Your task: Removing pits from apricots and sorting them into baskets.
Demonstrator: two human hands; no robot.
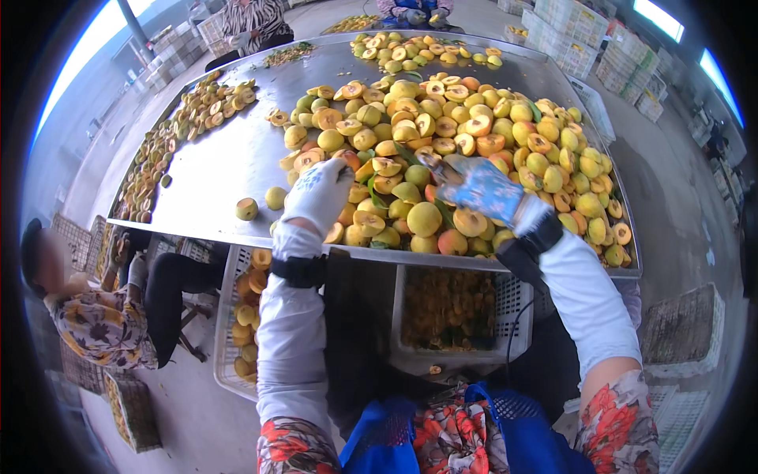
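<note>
My left hand point(320, 193), in a white glove with a blue print, has its fingers closed on a red-and-yellow fruit point(345, 156) at the near part of a big pile of yellow fruit point(425, 219), whole and halved, some with green leaves. My right hand point(474, 189), in a blue patterned glove with greyish fingertips, reaches into that pile to the right of the left hand; its blurred fingers do not show clearly whether they hold anything. A single cut fruit point(246, 208) lies apart on the metal table point(189, 229).
Halved fruit point(193, 118) lines the table's left side. Under the near edge are a crate of fruit point(241, 355) and a darker-filled crate point(407, 340). A seated co-worker point(99, 328) is at left, others point(253, 24) across the table. Stacked crates point(564, 39) stand behind.
</note>
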